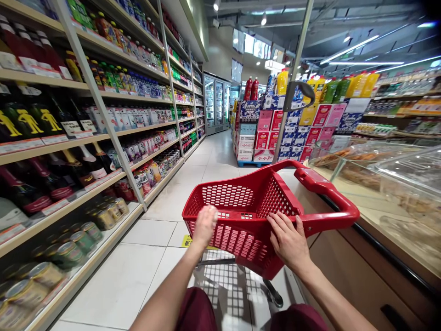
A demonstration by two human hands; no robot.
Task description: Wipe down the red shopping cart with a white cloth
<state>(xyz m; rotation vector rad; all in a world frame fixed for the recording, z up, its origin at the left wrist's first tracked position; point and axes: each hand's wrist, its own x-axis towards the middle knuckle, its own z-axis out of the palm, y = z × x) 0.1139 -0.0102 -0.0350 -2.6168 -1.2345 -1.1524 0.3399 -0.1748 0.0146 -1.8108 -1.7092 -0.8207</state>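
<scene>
A red plastic shopping basket [241,202] sits tilted on a wheeled metal frame in front of me, and nothing shows inside it. My left hand [205,225] curls over the basket's near left rim. My right hand [288,239] lies on the near right rim, fingers stretched out flat against the mesh. The basket's thick red handle [327,193] arches off to the right, above my right hand.
Long shelves [86,147] of bottles, cans and jars line the left side of the aisle. A glass-topped counter [379,184] with food runs along the right. Stacked boxes [275,133] and glass-door fridges [215,101] stand ahead. White tiled floor [144,257] lies between.
</scene>
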